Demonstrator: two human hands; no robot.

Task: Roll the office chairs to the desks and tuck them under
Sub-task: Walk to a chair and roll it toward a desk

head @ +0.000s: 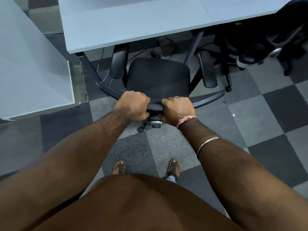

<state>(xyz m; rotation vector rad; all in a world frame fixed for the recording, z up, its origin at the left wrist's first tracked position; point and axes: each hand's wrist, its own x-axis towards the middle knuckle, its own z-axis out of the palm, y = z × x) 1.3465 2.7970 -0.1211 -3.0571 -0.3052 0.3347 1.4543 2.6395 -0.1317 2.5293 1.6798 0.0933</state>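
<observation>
A black office chair point(158, 75) stands in front of a pale grey desk point(133, 22), its seat just short of the desk's front edge and the tips of its armrests under that edge. My left hand point(133, 105) and my right hand point(178, 110) both grip the top rail of the chair's backrest, side by side near its middle. The chair's base is mostly hidden by the seat and my hands; one caster shows below the rail.
A second pale desk point(33, 72) juts in at the left, close to the chair. Another black office chair point(275, 44) sits partly under the desk at the right. Cables lie on the checkered carpet under the desk. My feet stand behind the chair.
</observation>
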